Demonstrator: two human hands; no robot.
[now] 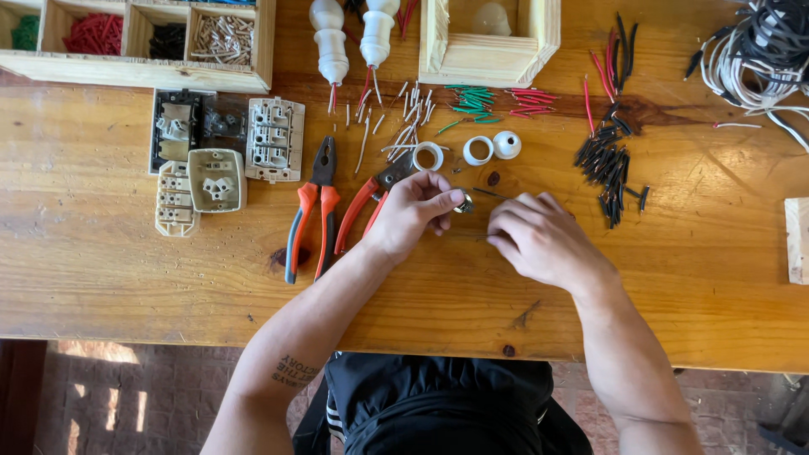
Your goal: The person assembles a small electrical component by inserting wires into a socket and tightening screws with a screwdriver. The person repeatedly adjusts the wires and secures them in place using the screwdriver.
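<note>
My left hand [415,211] pinches a small round metal part [464,203] between thumb and fingers, just above the wooden table [101,278]. My right hand [537,238] is curled beside it, fingers closed on a thin screwdriver-like tool [489,193] whose dark shaft points at the metal part. Both hands meet at the table's middle. Under my left hand lies an orange-handled stripper [361,211]; orange-handled pliers [312,211] lie just left of it.
White rings and a cap [478,150] lie beyond the hands, with white, green [469,99] and red wire pieces. Black wire pieces [608,164] lie right. Socket parts [215,152] sit left. A compartment tray [139,38], white lamp holders [330,42], a wooden box [489,38] and cable coils [763,50] line the back.
</note>
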